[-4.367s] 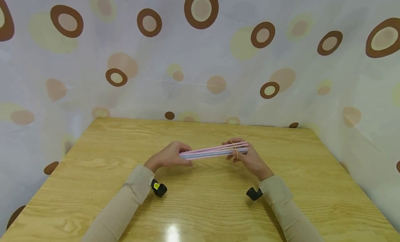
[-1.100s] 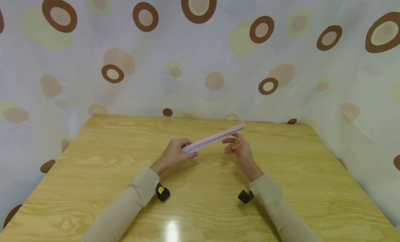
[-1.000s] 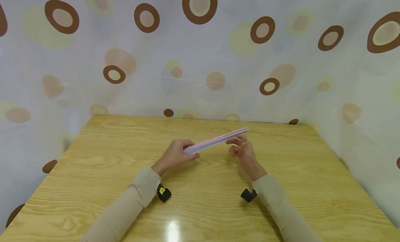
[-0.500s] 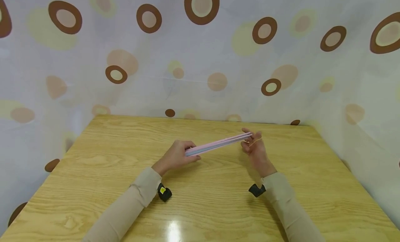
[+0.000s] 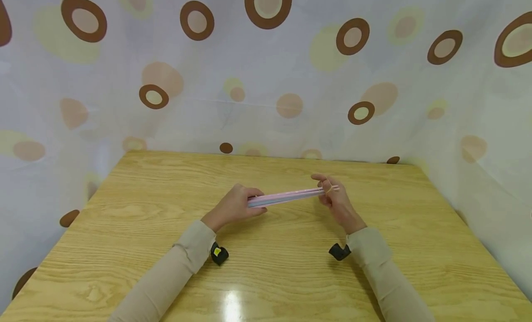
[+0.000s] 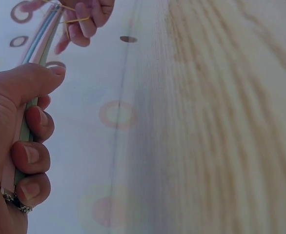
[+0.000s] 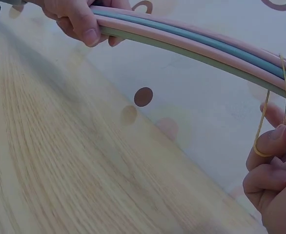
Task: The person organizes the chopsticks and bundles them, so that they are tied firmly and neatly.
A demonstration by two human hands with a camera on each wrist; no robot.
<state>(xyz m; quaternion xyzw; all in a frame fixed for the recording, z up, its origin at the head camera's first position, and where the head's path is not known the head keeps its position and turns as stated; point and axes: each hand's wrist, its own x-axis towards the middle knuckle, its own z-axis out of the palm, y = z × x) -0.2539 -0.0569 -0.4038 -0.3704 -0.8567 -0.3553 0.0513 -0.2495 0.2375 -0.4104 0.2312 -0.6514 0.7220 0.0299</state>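
1. Your left sleeve [image 5: 154, 284] is long, beige and lightly creased, ending in a broad, paler cuff [image 5: 198, 239].
2. Your right sleeve [image 5: 388, 280] matches it.
3. Your left wrist unit [image 5: 222, 257] is black with a yellow patch [image 5: 217, 252].
4. Your right wrist unit [image 5: 338, 252] is black, its outline notched.

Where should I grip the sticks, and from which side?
Probably mid-length, pinching across from above: the sticks form a long, slim bundle between the left hand and right hand, uncovered along that stretch, while the band crowds the end by the right hand.
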